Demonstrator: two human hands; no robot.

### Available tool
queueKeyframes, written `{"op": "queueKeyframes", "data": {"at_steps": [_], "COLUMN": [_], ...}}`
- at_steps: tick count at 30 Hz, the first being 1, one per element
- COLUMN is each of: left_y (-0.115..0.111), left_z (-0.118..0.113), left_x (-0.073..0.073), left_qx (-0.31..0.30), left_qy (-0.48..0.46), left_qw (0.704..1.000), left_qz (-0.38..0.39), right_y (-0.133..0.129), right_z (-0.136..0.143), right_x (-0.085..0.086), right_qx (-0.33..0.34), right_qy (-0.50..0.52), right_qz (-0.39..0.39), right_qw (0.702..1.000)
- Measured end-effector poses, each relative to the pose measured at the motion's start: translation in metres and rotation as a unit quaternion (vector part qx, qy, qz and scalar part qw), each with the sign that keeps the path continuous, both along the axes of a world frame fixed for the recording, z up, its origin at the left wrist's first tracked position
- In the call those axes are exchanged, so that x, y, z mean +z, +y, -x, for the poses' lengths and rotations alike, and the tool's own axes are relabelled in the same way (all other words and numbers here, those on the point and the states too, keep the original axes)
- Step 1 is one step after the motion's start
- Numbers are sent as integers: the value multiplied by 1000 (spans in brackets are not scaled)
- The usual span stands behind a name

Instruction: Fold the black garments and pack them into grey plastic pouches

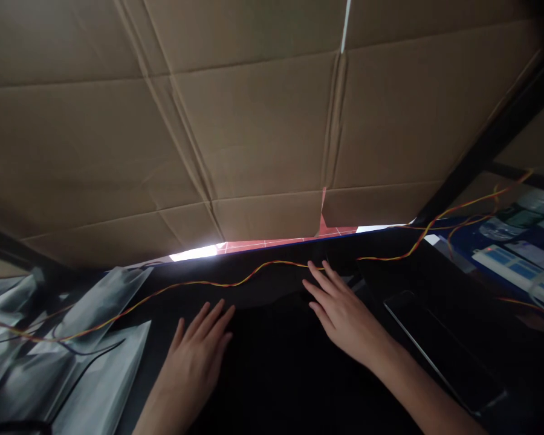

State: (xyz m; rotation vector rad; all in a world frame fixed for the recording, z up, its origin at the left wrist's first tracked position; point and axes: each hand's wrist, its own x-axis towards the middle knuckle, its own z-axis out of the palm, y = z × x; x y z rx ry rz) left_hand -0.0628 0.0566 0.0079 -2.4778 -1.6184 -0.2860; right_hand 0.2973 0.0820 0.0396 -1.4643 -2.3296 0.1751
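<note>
Bags (100,308) lie left on the surface (263,350), a phone (444,350) right; behind, a twisted wire (226,284) runs across before a cardboard panel (263,133).

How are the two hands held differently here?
The right hand reaches farther forward: its fingertips overlap the red and yellow wire in this view, while the left hand stops short of it. The left hand's fingers point ahead and slightly rightward; the right hand's angle leftward. Both hands are bare, with their backs up over the black surface, and neither appears to hold anything.
</note>
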Motion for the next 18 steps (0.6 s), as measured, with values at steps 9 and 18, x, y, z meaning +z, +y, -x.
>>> {"op": "queueKeyframes", "data": {"at_steps": [9,18], "left_y": [22,-10], "left_z": [20,38], "left_x": [36,43], "left_qx": [-4,-36], "left_qy": [-36,-62], "left_qw": [999,995], "left_qz": [-30,-76], "right_y": [12,4], "right_z": [-9,-14], "right_x": [19,22], "right_qx": [-5,22], "right_qy": [-16,-23], "right_qz": [10,-7], "right_qw": [1000,999]}}
